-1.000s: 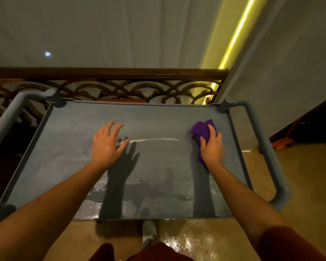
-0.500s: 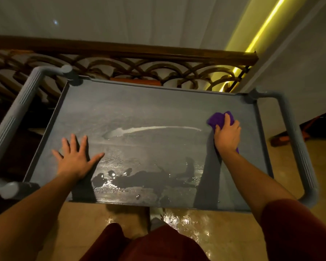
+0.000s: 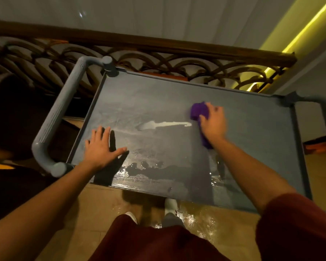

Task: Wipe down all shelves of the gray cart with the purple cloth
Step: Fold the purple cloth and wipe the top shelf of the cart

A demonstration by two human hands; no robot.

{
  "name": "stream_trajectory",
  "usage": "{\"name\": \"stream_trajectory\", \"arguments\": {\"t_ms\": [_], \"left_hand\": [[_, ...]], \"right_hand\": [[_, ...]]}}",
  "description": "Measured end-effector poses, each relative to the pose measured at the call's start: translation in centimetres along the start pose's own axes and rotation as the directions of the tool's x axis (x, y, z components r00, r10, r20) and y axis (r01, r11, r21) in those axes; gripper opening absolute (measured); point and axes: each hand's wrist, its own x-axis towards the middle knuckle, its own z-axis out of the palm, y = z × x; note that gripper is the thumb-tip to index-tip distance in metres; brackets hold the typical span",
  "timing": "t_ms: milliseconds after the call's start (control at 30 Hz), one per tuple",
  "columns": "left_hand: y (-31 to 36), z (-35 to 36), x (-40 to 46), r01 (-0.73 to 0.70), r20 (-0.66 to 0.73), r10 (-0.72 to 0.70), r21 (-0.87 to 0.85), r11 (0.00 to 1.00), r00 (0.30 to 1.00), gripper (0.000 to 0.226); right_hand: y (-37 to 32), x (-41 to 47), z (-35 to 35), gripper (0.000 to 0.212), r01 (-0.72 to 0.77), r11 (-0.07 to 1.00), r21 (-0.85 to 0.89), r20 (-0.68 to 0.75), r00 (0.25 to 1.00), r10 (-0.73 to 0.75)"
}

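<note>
The cart point(image 3: 252, 117) is blue-gray, its top shelf streaked with a pale shiny smear point(image 3: 164, 125). The cloth point(image 3: 199, 110) is vivid purple. The railing point(image 3: 158, 59) is dark brown with a scalloped arch pattern. The sleeve point(image 3: 297, 227) is maroon.

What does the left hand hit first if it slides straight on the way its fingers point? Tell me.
Bare wet shelf top first; nothing lies ahead of the left hand until the cart's raised far rim, as far as depth can be judged.

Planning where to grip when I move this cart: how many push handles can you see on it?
2: the left handle runs along the cart's left end; the right handle is at the far right corner, mostly cut off.
</note>
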Motion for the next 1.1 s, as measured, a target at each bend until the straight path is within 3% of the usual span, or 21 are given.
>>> {"name": "stream_trajectory", "arguments": {"t_ms": [67,167,267,367,467,600,733,800,867,967,1100], "left_hand": [[-1.3,0.4,-2.1,0.009,0.03,-0.011,0.043,0.999,0.999,0.129],[-2.0,2.1,-4.0,-0.022,0.103,0.003,0.181,0.983,0.995,0.137],[-2.4,2.3,-3.7,-0.033,0.076,0.019,0.187,0.982,0.997,0.134],[-2.5,2.1,-3.7,-0.052,0.083,0.036,0.2,0.978,0.996,0.131],[-2.1,1.7,-3.9,-0.028,0.098,0.009,0.191,0.981,0.995,0.128],[-2.6,-0.1,-5.2,0.01,0.094,-0.012,0.016,1.0,0.995,0.125],[-3.9,1.3,-9.4,0.049,0.006,-0.049,-0.085,0.995,0.999,0.125],[-4.1,2.2,-10.5,0.065,0.005,-0.064,-0.042,0.997,0.998,0.124],[-3.7,2.6,-10.4,0.062,0.028,-0.063,0.047,0.997,0.998,0.123],[-3.8,2.3,-9.8,0.057,0.06,-0.064,0.114,0.992,0.996,0.123],[-4.2,2.0,-10.4,0.071,0.102,-0.083,0.116,0.991,0.991,0.126]], "right_hand": [[3.8,1.2,-1.6,0.057,-0.129,0.989,-0.073,-0.117,0.986,0.12],[4.4,0.3,-0.8,0.057,-0.294,0.953,-0.075,-0.144,0.949,0.282],[-1.5,-0.9,2.6,0.051,-0.263,0.964,-0.037,-0.129,0.958,0.257],[-10.3,-3.8,6.4,0.049,-0.114,0.993,0.019,0.021,0.993,0.114],[-18.4,-9.1,9.9,0.05,0.207,0.978,0.013,0.166,0.964,-0.206],[-18.6,-7.8,8.6,0.048,0.359,0.921,0.151,0.212,0.898,-0.385],[-14.3,-0.8,6.4,0.053,0.129,0.971,0.2,0.012,0.991,-0.134],[-14.2,0.5,6.8,0.055,-0.02,0.978,0.206,0.014,1.0,0.017],[-16.1,-0.7,7.9,0.055,-0.035,0.975,0.22,0.039,0.999,0.027],[-21.4,-6.0,10.9,0.055,0.214,0.933,0.289,0.124,0.958,-0.258],[-25.0,-12.2,12.1,0.046,0.486,0.771,0.411,0.269,0.744,-0.612]]}}
